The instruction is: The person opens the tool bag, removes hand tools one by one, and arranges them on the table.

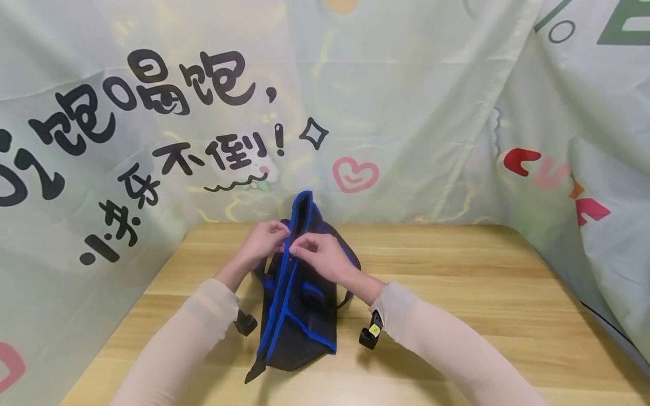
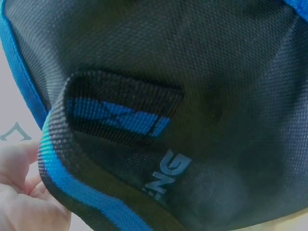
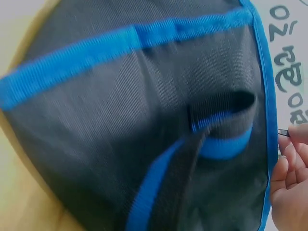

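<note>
A black fabric bag with blue trim [image 1: 310,316] stands on the table, its long zipped top running away from me. Above the hands, the far end of that top gapes. My right hand [image 1: 325,256] pinches a small metal zipper pull [image 3: 284,132] at the blue edging, seen best in the right wrist view. On the other side, my left hand [image 1: 261,242] grips the bag's top edge with bent fingers; the fingertips are partly hidden. In the left wrist view, a black-and-blue webbing strap [image 2: 115,115] loops in front of the left hand [image 2: 29,192].
The wooden table [image 1: 457,282] extends to both sides of the bag. Behind it hangs a pale printed cloth [image 1: 406,113] with black lettering and a pink heart. A black tail [image 1: 255,371] sticks out at the bag's near end.
</note>
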`<act>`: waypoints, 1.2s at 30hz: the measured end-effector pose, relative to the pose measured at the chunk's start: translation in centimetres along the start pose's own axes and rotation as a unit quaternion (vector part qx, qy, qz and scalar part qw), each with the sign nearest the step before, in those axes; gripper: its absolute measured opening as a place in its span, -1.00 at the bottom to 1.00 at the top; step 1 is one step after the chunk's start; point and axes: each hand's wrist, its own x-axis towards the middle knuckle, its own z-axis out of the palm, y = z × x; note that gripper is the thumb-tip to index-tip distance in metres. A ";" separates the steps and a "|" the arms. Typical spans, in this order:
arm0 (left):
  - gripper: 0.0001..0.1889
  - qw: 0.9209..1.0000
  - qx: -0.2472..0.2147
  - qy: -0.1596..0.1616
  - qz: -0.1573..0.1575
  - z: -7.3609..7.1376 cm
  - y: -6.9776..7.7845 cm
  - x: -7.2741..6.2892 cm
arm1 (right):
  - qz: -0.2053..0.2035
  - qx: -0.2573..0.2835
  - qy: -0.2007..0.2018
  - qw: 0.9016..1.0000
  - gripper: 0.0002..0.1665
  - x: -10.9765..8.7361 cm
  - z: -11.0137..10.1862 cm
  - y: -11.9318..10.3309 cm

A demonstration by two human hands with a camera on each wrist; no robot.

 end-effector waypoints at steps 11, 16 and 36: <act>-0.77 1.000 0.011 0.000 0.004 -0.4 0.2 -0.1 | -0.011 0.027 -0.018 0.999 -0.90 -2.6 0.3 -1.6; -0.77 1.000 0.027 0.002 0.016 -0.6 0.1 0.2 | -0.021 0.032 -0.033 0.999 -0.89 -3.7 0.3 -2.7; -0.75 1.000 0.013 0.001 0.010 -1.0 0.3 0.5 | -0.042 0.088 -0.114 0.989 -0.95 -8.0 0.7 -6.2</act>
